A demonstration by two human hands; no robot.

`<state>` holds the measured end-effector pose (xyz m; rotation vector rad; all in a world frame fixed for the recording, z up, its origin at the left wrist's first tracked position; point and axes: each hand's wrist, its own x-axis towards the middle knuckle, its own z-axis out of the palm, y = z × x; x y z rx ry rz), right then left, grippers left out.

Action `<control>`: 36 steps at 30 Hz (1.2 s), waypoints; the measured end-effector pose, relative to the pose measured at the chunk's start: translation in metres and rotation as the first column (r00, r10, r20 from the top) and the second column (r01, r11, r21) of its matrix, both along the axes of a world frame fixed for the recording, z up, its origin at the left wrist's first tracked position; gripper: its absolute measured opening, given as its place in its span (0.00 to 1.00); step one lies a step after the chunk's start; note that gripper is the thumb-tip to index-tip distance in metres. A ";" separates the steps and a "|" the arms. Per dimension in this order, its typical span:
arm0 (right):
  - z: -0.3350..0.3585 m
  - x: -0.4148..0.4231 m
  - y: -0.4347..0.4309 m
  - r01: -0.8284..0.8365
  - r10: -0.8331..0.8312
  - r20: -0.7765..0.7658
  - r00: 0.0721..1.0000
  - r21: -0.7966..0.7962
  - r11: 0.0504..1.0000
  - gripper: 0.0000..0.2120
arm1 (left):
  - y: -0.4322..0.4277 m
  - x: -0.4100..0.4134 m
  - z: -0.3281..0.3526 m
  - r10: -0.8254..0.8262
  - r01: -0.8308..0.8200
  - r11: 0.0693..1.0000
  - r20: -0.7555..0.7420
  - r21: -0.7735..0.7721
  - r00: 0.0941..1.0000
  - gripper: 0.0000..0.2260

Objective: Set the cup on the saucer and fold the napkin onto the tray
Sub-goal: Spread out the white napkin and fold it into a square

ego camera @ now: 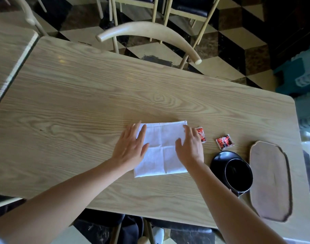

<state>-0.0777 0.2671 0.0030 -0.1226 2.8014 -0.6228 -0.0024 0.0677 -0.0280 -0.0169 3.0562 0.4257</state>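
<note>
- Both hands are lying flat with fingers spread apart, gripping nothing: the left hand (pixel 129 148) is pressing on the left edge of the white napkin (pixel 162 152), and the right hand (pixel 190 147) is pressing on its right edge.
- The napkin is sitting on the table (pixel 80 103), nearer the near edge than the far one and right of the middle; crease lines are crossing it, so it is reading as partly folded, though how many layers it has I cannot tell.
- The step in hand appears to be the folding, with the hands smoothing the cloth flat.
- The black cup (pixel 238 173) is already sitting on the black saucer (pixel 219 159), just right of the napkin, so that half of the task is looking done.
- The wooden tray (pixel 272 180) is lying bare by the right end of the table, just beside the cup.
- Next, the move is likely calling for pinching one edge, doubling it over, then carrying the napkin past the cup to the tray without knocking it.
- Two red packets (pixel 224 141) are lying beyond the saucer; the right hand is covering part of the nearer one, and their print is too small to read.
- The right forearm is hiding the saucer's left rim.
</note>
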 end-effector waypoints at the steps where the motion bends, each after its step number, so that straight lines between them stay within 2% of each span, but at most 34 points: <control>1: -0.006 0.001 -0.005 -0.092 0.092 -0.013 0.996 0.004 0.996 0.25 | 0.006 -0.004 -0.003 -0.019 0.019 1.000 0.021 -0.025 1.000 0.28; 5: -0.037 -0.007 -0.023 -0.404 0.422 -0.058 0.905 0.197 0.893 0.26 | 0.019 -0.018 -0.023 -0.066 0.070 0.997 0.121 -0.030 0.991 0.31; 7: -0.050 -0.010 -0.021 -0.443 0.471 -0.037 0.882 0.280 0.852 0.29 | 0.014 -0.016 -0.033 -0.085 0.092 0.994 0.126 -0.051 0.988 0.32; 11: -0.070 -0.009 -0.004 -0.406 0.457 -0.080 0.886 0.345 0.846 0.31 | 0.008 -0.011 -0.043 -0.134 0.142 0.985 0.087 -0.096 0.987 0.36; 14: -0.071 -0.010 -0.004 -0.403 0.457 -0.104 0.883 0.332 0.853 0.31 | 0.008 -0.012 -0.042 -0.134 0.143 0.982 0.084 -0.119 0.987 0.38; 17: -0.065 -0.011 -0.006 -0.396 0.446 -0.099 0.889 0.322 0.860 0.30 | 0.003 -0.015 -0.039 -0.143 0.152 0.982 0.086 -0.112 0.986 0.35; 21: -0.040 -0.046 -0.011 -0.430 0.467 -0.039 0.883 0.327 0.841 0.26 | -0.016 -0.042 -0.020 -0.004 0.008 0.997 0.056 -0.078 0.998 0.31; 25: -0.014 -0.088 -0.018 -0.553 0.505 0.227 0.833 0.330 0.765 0.23 | -0.030 -0.069 0.002 0.099 -0.109 0.994 0.287 0.021 0.953 0.25; 28: -0.009 -0.095 -0.019 -0.582 0.502 0.299 0.811 0.323 0.747 0.11 | -0.028 -0.075 0.009 0.079 -0.105 0.993 0.378 0.049 0.922 0.11; 29: -0.006 -0.095 -0.018 -0.572 0.490 0.306 0.816 0.305 0.761 0.09 | -0.026 -0.075 0.013 0.081 -0.122 0.989 0.402 0.078 0.912 0.10; 32: 0.006 -0.087 -0.009 -0.542 0.489 0.253 0.835 0.226 0.809 0.11 | -0.020 -0.070 0.024 0.074 -0.161 0.960 0.345 0.230 0.936 0.09; 36: 0.026 -0.061 0.019 -0.529 0.514 0.127 0.848 0.145 0.836 0.15 | -0.013 -0.044 0.042 -0.008 -0.039 0.965 0.176 0.261 0.984 0.13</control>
